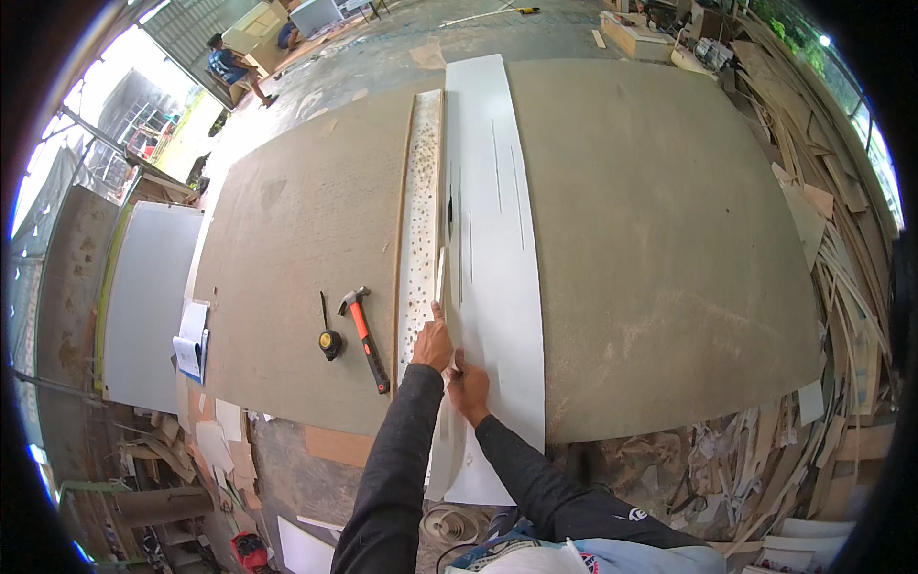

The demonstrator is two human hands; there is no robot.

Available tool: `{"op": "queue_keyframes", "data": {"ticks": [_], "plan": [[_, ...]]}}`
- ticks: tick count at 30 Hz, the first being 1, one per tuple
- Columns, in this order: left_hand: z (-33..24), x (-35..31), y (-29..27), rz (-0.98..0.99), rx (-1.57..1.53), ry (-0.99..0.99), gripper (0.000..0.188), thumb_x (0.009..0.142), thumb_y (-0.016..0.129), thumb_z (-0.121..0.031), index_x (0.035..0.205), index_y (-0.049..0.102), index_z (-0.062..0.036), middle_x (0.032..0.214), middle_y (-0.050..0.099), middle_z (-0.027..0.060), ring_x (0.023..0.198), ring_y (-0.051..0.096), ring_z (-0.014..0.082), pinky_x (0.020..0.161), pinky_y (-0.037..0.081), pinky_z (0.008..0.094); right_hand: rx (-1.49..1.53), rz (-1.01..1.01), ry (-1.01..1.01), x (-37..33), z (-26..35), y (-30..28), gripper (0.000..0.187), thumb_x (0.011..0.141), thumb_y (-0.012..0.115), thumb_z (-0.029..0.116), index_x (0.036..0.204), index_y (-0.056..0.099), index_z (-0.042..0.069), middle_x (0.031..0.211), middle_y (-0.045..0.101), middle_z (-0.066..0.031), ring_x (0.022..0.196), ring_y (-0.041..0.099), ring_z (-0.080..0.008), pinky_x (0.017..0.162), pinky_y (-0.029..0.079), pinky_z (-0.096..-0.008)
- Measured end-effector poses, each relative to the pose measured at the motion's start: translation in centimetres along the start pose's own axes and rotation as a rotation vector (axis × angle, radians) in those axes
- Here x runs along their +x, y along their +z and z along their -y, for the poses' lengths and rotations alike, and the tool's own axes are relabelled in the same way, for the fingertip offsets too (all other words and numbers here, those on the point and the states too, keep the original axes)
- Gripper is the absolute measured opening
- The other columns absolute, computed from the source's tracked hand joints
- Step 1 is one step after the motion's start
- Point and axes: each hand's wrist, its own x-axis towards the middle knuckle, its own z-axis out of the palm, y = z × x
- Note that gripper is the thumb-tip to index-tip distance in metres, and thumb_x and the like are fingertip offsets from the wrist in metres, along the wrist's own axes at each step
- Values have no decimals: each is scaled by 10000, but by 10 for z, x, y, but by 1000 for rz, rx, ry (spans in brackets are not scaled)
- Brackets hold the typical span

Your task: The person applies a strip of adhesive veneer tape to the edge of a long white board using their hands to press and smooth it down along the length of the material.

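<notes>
Left hand (433, 344) pinches thin strip (441, 275) upright on white panel (497, 287); right hand (469, 387) pressed flat nearby at desk's near edge; best keep strip straight, pressure even.

A white panel (492, 220) lies on the grey-brown tabletop (660, 239); left of it, a speckled white strip (421, 210), an orange-handled hammer (364, 337) and a yellow-black tape measure (330, 341).

papers at my left

off to my left, at the board's edge, a small stack of white sheets with a blue-edged booklet (192, 340) lies flat. no packages, signs or screens show anywhere i can make out.
</notes>
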Motion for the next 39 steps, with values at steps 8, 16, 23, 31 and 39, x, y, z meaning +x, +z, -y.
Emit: {"op": "queue_keyframes", "data": {"ticks": [8,16,23,31,39], "plan": [[-9,-2,-5,20,-9,-17,753,793,497,-5,1417,95,124,905,580,360,856,600,453,767,491,474,-151,-27,-153,44,-1,-2,195,905,540,183,898,667,35,656,592,-227,612,598,-394,575,458,-469],[2,10,-5,69,23,-11,809,805,588,-79,1397,90,159,881,603,333,810,625,436,737,514,460,-166,131,-158,86,8,-8,462,770,595,107,1188,536,-81,769,617,-270,741,642,-407,651,511,-461],[-2,8,-7,66,25,-25,741,814,512,-48,1407,109,138,931,581,380,859,617,451,771,505,467,-192,53,-129,52,16,-6,545,808,595,123,1307,440,-35,803,628,-246,747,627,-399,654,492,-469],[10,15,6,34,82,35,713,773,421,40,1393,91,163,829,599,323,751,623,426,672,510,464,-144,2,-131,-23,-7,-4,469,811,554,64,1270,504,-21,785,623,-203,700,615,-371,625,478,-444],[-3,14,-2,73,43,4,722,802,502,-6,1400,127,144,867,601,329,804,613,455,729,502,466,-183,66,-137,31,0,-5,262,816,520,72,1051,603,-7,710,605,-202,663,606,-381,584,479,-459]]}}
